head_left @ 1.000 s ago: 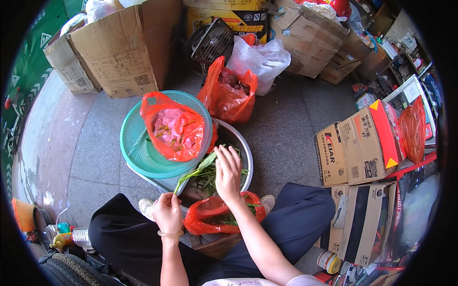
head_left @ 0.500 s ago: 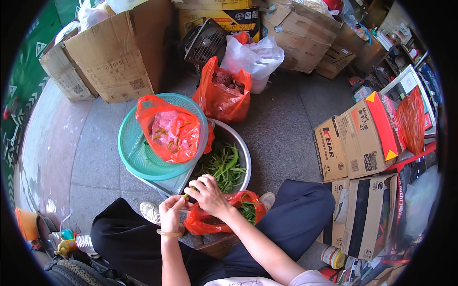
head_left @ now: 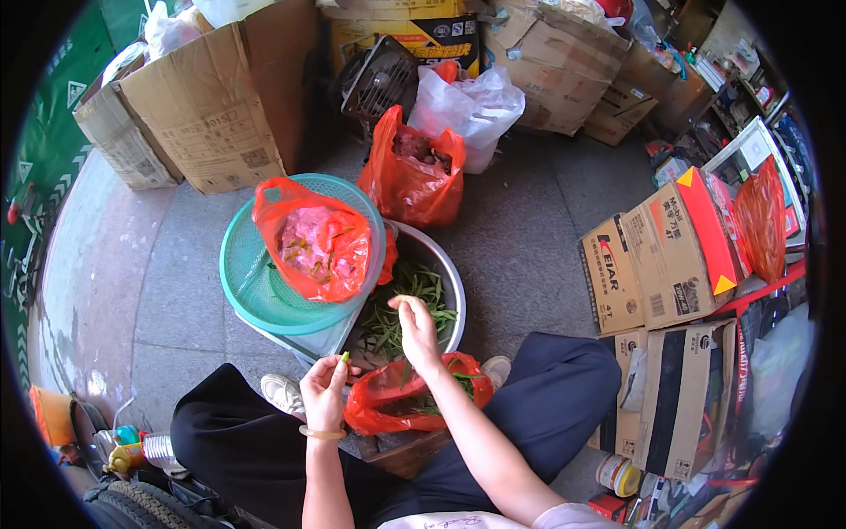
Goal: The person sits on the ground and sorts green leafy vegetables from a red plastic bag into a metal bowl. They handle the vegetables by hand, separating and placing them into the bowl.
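Observation:
My left hand (head_left: 324, 388) pinches a short piece of green stem (head_left: 345, 357) between thumb and fingertips. Over the near part of a metal basin (head_left: 457, 295), my right hand (head_left: 416, 335) reaches with its fingers extended, and I see nothing held in it. Long leafy greens (head_left: 423, 289) lie inside the basin. Below my hands, between my legs, sits a red plastic bag (head_left: 374, 418) with more greens in it. A teal colander (head_left: 238, 282) rests left of the basin, and in it is a red bag (head_left: 284, 196) of pink stuff with green scraps.
Behind the basin stand a red bag (head_left: 412, 189) with dark lumpy contents and a white plastic bag (head_left: 471, 101). Cardboard boxes (head_left: 207, 106) are at the back left, with more boxes (head_left: 652, 256) stacked to the right. A tire (head_left: 132, 507) shows at lower left.
My hands have separated. The right hand has moved up and right to the basin, while the left has shifted slightly lower, still pinching the stem piece.

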### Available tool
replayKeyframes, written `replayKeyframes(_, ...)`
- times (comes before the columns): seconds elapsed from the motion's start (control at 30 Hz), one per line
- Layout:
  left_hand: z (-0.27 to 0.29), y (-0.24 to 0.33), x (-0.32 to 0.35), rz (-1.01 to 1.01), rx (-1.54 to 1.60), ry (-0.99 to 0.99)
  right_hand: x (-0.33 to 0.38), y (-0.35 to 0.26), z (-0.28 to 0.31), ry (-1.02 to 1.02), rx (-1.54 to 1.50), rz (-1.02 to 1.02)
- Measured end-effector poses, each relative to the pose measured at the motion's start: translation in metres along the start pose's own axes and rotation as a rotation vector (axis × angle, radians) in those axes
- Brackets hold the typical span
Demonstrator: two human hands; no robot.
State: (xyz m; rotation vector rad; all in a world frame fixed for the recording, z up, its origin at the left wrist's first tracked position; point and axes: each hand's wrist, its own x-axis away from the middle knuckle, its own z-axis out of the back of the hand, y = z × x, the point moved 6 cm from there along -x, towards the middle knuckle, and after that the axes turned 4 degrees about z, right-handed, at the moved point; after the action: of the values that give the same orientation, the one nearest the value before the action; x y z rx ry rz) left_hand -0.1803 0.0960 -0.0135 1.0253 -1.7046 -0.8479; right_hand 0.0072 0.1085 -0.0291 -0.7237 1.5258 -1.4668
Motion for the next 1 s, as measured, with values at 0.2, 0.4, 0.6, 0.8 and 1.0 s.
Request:
replayKeyframes(0.2,0.01,0.01,-0.005,-0.159,-0.256,0.245,0.005,0.042,0.036,0.079,0.399,-0.126)
replayKeyframes(0.4,-0.028,0.104,-0.064,-0.583,-0.371,0.352,0.082,0.091,0.023,-0.921,0.509,-0.532)
replayKeyframes(0.6,-0.048,0.108,-0.068,-0.812,-1.009,0.46,0.154,0.149,0.019,-1.166,1.071,-0.815)
replayKeyframes(0.8,-0.036,-0.133,-0.028,0.094,-1.262,-0.497,0.194,0.18,0.024,-0.983,1.253,-0.614)
replayKeyframes(1.0,-0.002,-0.225,0.004,0.543,-1.683,-0.578,0.173,0.161,0.035,-0.915,1.209,-0.78)
